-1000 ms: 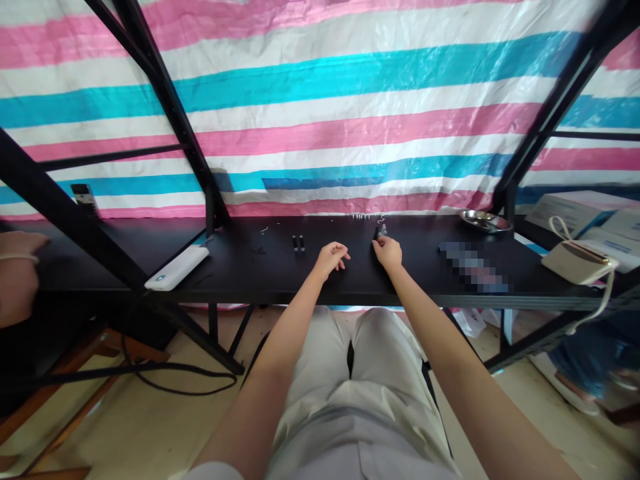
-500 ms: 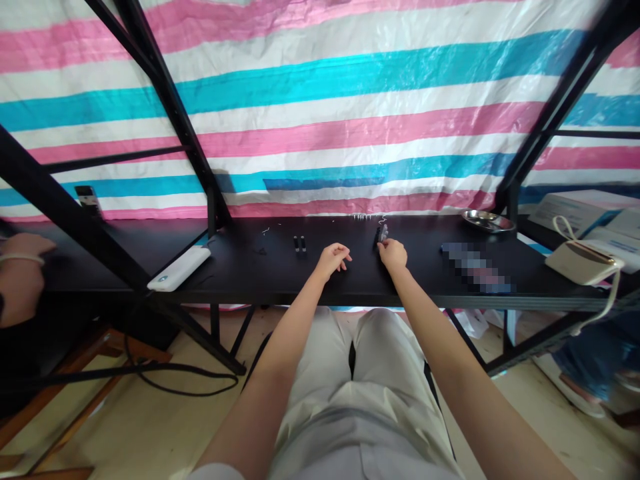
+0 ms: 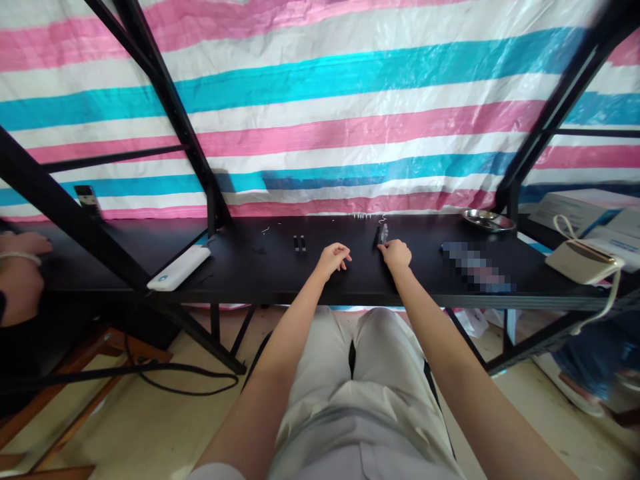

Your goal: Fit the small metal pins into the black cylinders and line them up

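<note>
At the left edge of the frame, another person's hand is showing beside the black table. Right of it, a long white device is lying at a slant near the front edge. Left of centre, two small dark pieces are sitting side by side. Near the centre, your left hand is curling loosely, its fingers bent; you cannot tell here whether anything is sitting between them. A row of tiny white pieces is lining the back edge. Just right of centre, a small black object is sitting beside a small greyish object, right at your fingertips. Your right hand is bringing its thumb and fingers together at their near end; whether you are pinching or only touching, the view is not showing. Farther right, a pixelated item, a shiny metal dish and a cream pouch are resting.
</note>
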`<state>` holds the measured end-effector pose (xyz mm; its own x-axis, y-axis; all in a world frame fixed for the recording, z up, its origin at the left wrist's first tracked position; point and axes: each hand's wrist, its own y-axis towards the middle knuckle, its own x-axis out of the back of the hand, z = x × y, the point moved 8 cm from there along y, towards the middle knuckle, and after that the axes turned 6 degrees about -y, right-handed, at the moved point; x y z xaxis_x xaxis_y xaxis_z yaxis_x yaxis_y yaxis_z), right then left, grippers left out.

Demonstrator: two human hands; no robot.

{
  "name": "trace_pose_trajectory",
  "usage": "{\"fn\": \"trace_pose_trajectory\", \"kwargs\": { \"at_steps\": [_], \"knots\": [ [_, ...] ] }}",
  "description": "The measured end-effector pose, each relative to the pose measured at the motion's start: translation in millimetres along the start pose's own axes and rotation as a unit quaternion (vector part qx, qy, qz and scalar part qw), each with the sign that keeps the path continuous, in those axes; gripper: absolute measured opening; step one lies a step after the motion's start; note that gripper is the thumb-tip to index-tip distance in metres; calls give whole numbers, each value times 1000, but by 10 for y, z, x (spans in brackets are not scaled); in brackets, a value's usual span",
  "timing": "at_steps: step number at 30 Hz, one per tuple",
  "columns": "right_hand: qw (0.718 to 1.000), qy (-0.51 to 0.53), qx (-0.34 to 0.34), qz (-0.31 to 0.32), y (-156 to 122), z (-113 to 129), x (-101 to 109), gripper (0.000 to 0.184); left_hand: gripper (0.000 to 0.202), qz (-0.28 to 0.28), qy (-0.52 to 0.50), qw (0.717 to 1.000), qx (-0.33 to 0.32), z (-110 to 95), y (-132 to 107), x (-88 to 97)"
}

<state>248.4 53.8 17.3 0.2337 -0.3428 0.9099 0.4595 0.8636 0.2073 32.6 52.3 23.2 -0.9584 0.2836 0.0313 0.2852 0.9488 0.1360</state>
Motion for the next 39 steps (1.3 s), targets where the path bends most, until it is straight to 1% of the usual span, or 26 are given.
{"fn": "trace_pose_trajectory", "kwargs": {
  "at_steps": [6,8,9,10,11,14,15,17,19,22,27,30,35,39],
  "knots": [
    [1000,-10,-7,8,2,3,-3,30,13,1,2,1000,-13,26,25,5],
    [1000,-14,-10,8,-4,1,3,32,11,-11,11,1000,-22,30,36,34],
    [1000,-16,-9,8,-10,2,7,32,9,-30,19,999,-29,23,38,75],
    [1000,-17,-7,8,-20,5,13,32,6,-61,28,997,-39,7,35,137],
    [1000,-18,-4,9,-33,7,19,32,8,-101,34,993,-51,-16,22,217],
    [1000,-20,5,1,-91,20,61,35,39,-241,22,967,-82,-94,-69,489],
    [1000,-17,5,-7,-113,23,82,37,50,-277,9,957,-85,-105,-103,558],
    [1000,-5,2,-25,-151,27,125,42,67,-318,-22,945,-76,-100,-145,639],
    [999,14,-7,-39,-176,24,153,45,77,-328,-52,941,-63,-76,-151,658],
    [998,31,-21,-50,-186,20,172,45,82,-324,-84,941,-54,-35,-130,646],
    [998,36,-24,-41,-179,27,177,29,83,-306,-117,944,-46,57,-70,640],
    [998,34,-25,-37,-171,18,167,24,83,-299,-131,944,-45,91,-46,649],
    [999,34,-19,-32,-152,14,137,22,80,-310,-149,938,-51,79,-61,658],
    [998,39,-17,-43,-171,23,176,19,67,-326,-151,931,-58,54,-89,683]
  ]
}}
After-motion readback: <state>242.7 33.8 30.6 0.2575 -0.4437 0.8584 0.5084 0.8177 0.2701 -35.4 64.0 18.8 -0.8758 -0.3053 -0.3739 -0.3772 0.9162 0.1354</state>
